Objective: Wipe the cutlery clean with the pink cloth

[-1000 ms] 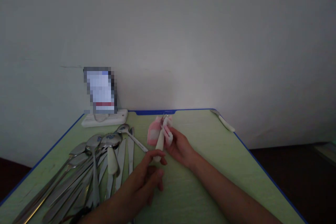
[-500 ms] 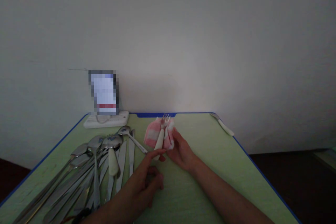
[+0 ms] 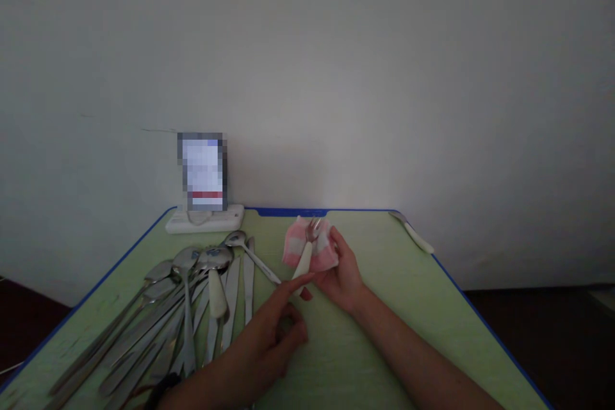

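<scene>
A fork (image 3: 303,257) with a white handle and metal tines points away from me above the table. My left hand (image 3: 281,327) pinches the end of its handle between thumb and index finger, the other fingers curled. Under the fork's head lies a pink and white cloth (image 3: 325,259), spread out flat. My right hand (image 3: 342,272) grips the cloth at its right edge, with part of the fingers hidden beneath it. The tines rest against the cloth.
On the left of the green table (image 3: 384,333) lies a pile of metal spoons and knives (image 3: 168,314). A white-handled piece of cutlery (image 3: 417,237) lies at the far right edge. A blurred phone (image 3: 204,170) stands on a white base (image 3: 206,221) at the back left, against the wall (image 3: 365,77).
The cloth has opened out flatter beneath the fork, where before it was folded up around it. The whole view has shifted slightly, so the scene sits a little further right.
</scene>
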Action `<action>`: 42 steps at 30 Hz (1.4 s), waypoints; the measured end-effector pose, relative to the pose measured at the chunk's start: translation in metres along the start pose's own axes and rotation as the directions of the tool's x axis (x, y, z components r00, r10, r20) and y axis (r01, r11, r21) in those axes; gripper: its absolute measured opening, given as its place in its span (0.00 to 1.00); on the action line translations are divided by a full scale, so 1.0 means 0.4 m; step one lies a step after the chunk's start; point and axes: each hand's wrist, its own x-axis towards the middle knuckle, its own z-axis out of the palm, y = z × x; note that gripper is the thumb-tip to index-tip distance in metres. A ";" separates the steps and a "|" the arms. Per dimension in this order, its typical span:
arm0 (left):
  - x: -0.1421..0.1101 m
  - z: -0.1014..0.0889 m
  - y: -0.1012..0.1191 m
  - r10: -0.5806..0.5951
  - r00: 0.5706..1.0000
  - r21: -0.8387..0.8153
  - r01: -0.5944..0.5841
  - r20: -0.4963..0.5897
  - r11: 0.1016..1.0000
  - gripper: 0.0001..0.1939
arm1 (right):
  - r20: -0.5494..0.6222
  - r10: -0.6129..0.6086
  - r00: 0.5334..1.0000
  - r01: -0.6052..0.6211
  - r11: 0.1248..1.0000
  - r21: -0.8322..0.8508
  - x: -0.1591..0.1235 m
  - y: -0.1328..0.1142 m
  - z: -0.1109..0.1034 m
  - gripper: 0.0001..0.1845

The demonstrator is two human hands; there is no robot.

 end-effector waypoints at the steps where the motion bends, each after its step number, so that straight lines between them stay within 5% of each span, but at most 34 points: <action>1: 0.000 0.001 0.000 0.006 1.000 -0.003 -0.006 -0.011 1.000 0.30 | 0.015 0.007 1.000 -0.006 1.000 -0.022 0.000 0.003 0.000 0.15; 23: -0.002 0.008 0.006 0.110 0.990 0.035 -0.107 -0.091 0.994 0.26 | 0.001 -0.093 0.996 0.092 0.992 -0.082 -0.002 0.016 0.010 0.12; 33: 0.005 0.003 -0.018 0.104 0.989 0.050 -0.099 -0.107 0.994 0.28 | -0.191 -0.054 0.980 0.047 0.998 -0.044 0.023 0.019 -0.015 0.08; 42: 0.013 0.010 -0.011 0.072 0.995 0.077 -0.066 -0.075 0.995 0.24 | 0.041 -0.035 0.999 0.034 0.999 0.027 -0.005 -0.004 -0.001 0.19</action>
